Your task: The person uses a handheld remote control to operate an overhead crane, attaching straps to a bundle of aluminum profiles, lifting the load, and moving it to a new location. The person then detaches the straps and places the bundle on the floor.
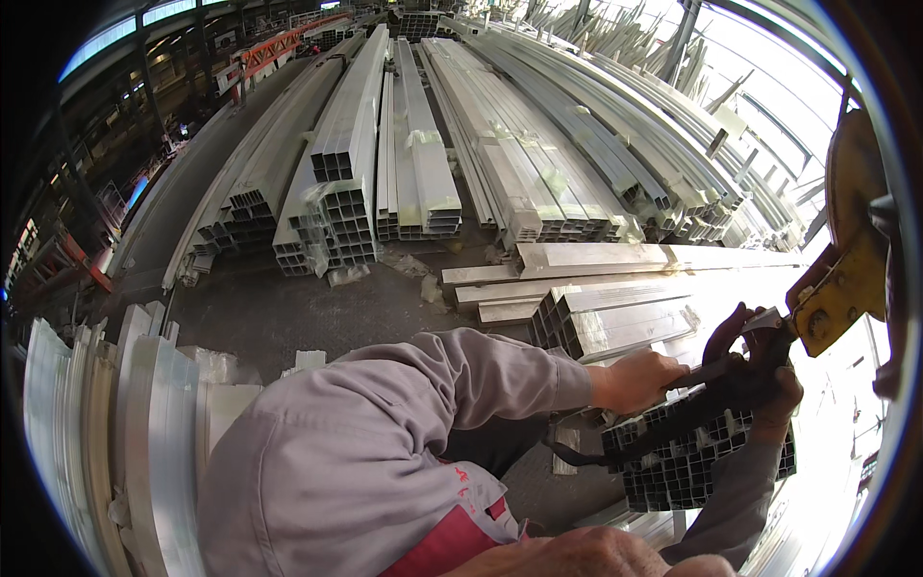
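To the right, a yellow crane hook block (835, 300) hangs with a small silver metal plate (764, 321) at its lower end. A black lifting strap (687, 431) runs from beneath the block down to the left in a loose curve. My left hand (636, 378) is closed round a dark part of the strap, knuckles up. My right hand (777, 396) grips the bunched strap right under the hook block, its fingers partly hidden by the dark material. Below the strap lies a bundle of square metal tubes (663, 481), open ends facing me.
Long bundles of square tubes (348, 226) and flat profiles (538, 183) fill the floor ahead. Beside my left hand lies a wrapped tube stack (625, 317). Upright profiles (154, 413) stand at the left. An orange beam (288, 46) shows far left, past the grey floor (288, 308).
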Action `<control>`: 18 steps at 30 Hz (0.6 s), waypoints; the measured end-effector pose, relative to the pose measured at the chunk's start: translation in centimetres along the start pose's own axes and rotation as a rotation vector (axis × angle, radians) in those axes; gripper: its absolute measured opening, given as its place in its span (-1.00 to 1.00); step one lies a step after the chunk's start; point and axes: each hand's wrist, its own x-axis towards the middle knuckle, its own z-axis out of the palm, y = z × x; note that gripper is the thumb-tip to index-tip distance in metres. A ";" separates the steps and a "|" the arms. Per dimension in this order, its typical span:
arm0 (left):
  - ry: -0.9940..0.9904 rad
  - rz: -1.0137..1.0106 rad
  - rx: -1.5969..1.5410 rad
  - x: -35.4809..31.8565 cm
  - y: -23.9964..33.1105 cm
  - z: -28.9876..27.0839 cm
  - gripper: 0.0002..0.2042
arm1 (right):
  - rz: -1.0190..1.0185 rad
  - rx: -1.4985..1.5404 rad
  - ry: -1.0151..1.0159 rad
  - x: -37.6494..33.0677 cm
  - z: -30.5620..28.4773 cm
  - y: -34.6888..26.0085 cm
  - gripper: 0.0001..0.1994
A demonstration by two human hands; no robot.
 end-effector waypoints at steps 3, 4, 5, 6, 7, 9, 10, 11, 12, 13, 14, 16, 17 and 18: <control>0.034 -0.014 0.010 -0.8 0.1 -0.7 -0.76 | 0.046 -0.015 -0.057 0.3 1.4 -0.3 0.01; 0.045 -0.034 0.017 -1.1 0.0 -0.9 -0.75 | 0.029 0.029 -0.042 0.3 2.1 -0.1 0.02; 0.055 -0.056 0.022 -1.3 0.0 -0.9 -0.75 | 0.026 0.093 -0.016 0.2 2.8 0.1 0.02; 0.068 -0.063 0.044 -1.6 0.0 -1.0 -0.73 | 0.002 0.048 0.005 0.1 3.5 0.2 0.00; 0.080 -0.067 0.069 -1.8 -0.1 -1.2 -0.72 | -0.014 0.021 0.036 0.1 4.1 0.3 -0.02; 0.105 -0.057 0.109 -2.0 -0.1 -1.5 -0.70 | -0.019 -0.030 0.107 -0.1 5.2 0.1 -0.07; 0.119 -0.044 0.125 -1.9 -0.1 -1.7 -0.69 | -0.010 -0.054 0.146 -0.2 5.7 -0.1 -0.11; 0.124 -0.041 0.135 -1.8 0.0 -1.9 -0.68 | 0.000 -0.077 0.198 -0.4 6.1 -0.2 -0.15; 0.102 -0.077 0.148 -1.5 0.1 -2.0 -0.66 | -0.001 -0.113 0.246 -0.6 6.4 -0.3 -0.18; 0.068 -0.127 0.151 -1.1 0.1 -2.0 -0.65 | 0.003 -0.147 0.312 -0.9 6.6 -0.4 -0.21; 0.014 -0.184 0.145 -0.7 0.2 -2.1 -0.63 | 0.020 -0.188 0.418 -1.5 6.7 -0.5 -0.24; -0.115 -0.321 -0.082 0.6 0.1 -2.0 -0.52 | 0.049 -0.171 0.478 -1.9 6.5 -0.9 -0.49; -0.230 -0.366 -0.378 1.4 -0.2 -2.0 -0.49 | 0.022 -0.165 0.500 -2.7 6.3 -0.9 -0.65; -0.306 -0.355 -0.509 2.1 -0.5 -1.8 -0.50 | 0.022 -0.220 0.456 -3.4 5.9 -1.3 -0.74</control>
